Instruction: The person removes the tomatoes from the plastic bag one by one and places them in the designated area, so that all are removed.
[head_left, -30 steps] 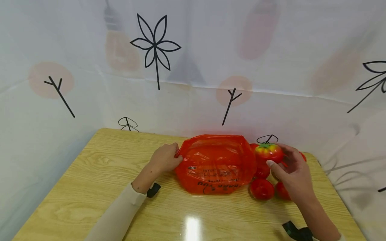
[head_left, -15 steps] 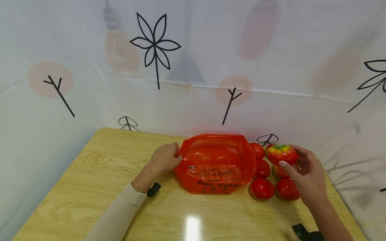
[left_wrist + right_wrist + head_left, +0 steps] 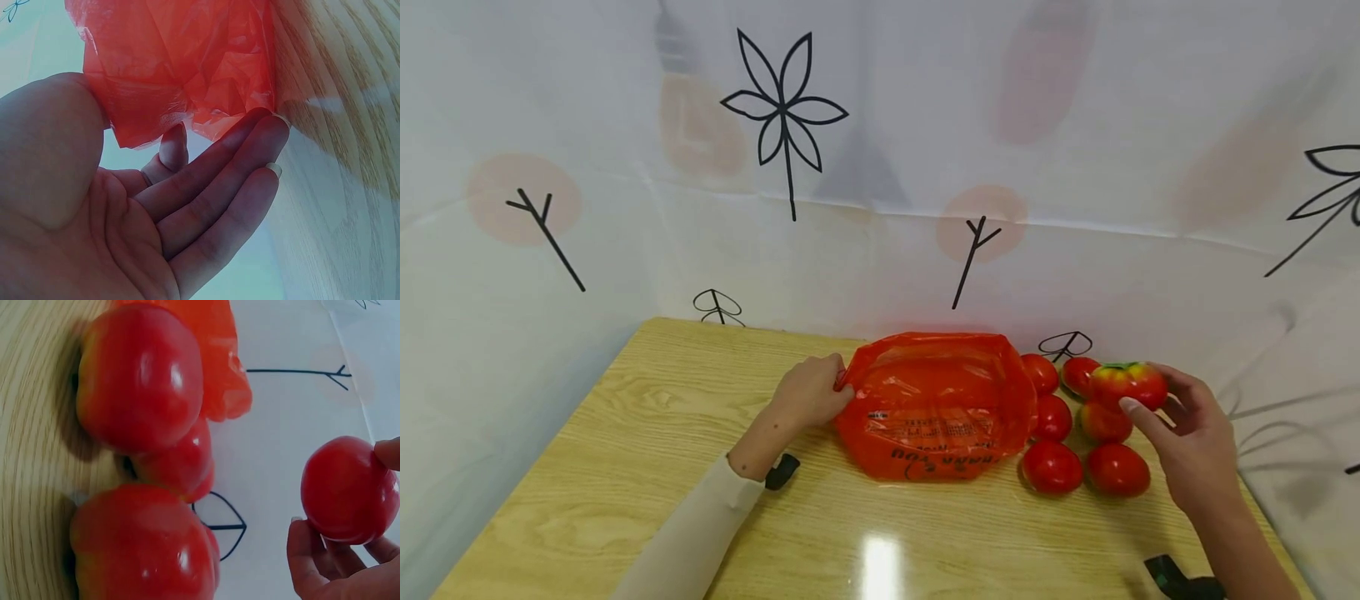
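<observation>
My left hand [image 3: 808,392] pinches the left rim of a red plastic bag [image 3: 936,400], which lies with printed letters on its near side. In the left wrist view the crinkled bag [image 3: 169,62] hangs between the thumb and a finger, with the other fingers stretched out below. My right hand [image 3: 1198,442] grips a shiny red tomato [image 3: 1127,387] with yellow patches and a green leafy top, held above the others. Its smooth red underside faces the right wrist camera, fingers and thumb around the tomato [image 3: 350,490].
Several more red tomatoes stand right of the bag in two rows, among them a front left tomato [image 3: 1051,467] and a front right tomato [image 3: 1117,469]. The wooden table [image 3: 625,433] ends at a white patterned cloth [image 3: 880,167] behind and at both sides.
My right hand has carried the held tomato to the right, away from the bag, uncovering the tomatoes beneath. The left hand and bag have stayed in place.
</observation>
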A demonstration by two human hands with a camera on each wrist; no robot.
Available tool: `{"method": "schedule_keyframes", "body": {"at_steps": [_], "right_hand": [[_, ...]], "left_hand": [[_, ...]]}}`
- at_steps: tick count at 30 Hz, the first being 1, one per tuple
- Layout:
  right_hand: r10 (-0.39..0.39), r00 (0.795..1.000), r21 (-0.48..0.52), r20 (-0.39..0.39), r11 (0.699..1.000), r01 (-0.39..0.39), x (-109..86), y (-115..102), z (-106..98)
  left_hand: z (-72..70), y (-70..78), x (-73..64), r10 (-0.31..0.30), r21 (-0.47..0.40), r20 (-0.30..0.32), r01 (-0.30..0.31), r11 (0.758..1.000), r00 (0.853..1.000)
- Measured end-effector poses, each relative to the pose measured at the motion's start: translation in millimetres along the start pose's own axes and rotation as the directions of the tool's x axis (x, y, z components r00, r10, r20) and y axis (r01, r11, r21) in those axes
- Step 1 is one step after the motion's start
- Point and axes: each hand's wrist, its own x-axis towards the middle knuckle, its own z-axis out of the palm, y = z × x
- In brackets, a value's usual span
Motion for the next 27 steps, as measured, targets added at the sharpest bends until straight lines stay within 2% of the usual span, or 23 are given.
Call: {"method": "schedule_keyframes", "body": {"at_steps": [5, 10, 14, 23, 27], "right_hand": [[0.036, 0.999, -0.064, -0.016, 0.997, -0.037, 2.1, 5.4, -7.9], [0.08, 0.996, -0.038, -0.039, 0.996, -0.081, 5.8, 12.0, -16.1], [0.105, 0.994, -0.07, -0.043, 0.992, -0.108, 9.4, 16.1, -22.5], [0.135, 0.989, -0.229, -0.056, 0.963, -0.144, 14.3, 25.5, -35.4], [0.143, 0.987, -0.271, -0.067, 0.95, -0.156, 16.7, 30.8, -40.9]], "left_hand": [[0.6, 0.6, -0.1, -0.005, -0.003, 0.003, 0.005, 1.0, 1.0], [0.9, 1.4, -0.3, -0.004, -0.006, 0.007, 0.004, 1.0, 1.0], [1.0, 1.9, -0.3, -0.01, -0.012, 0.011, 0.01, 1.0, 1.0], [1.7, 1.6, 1.5, -0.02, -0.018, 0.014, 0.02, 1.0, 1.0], [2.6, 1.4, 2.0, -0.025, -0.018, 0.019, 0.026, 0.999, 1.0]]}}
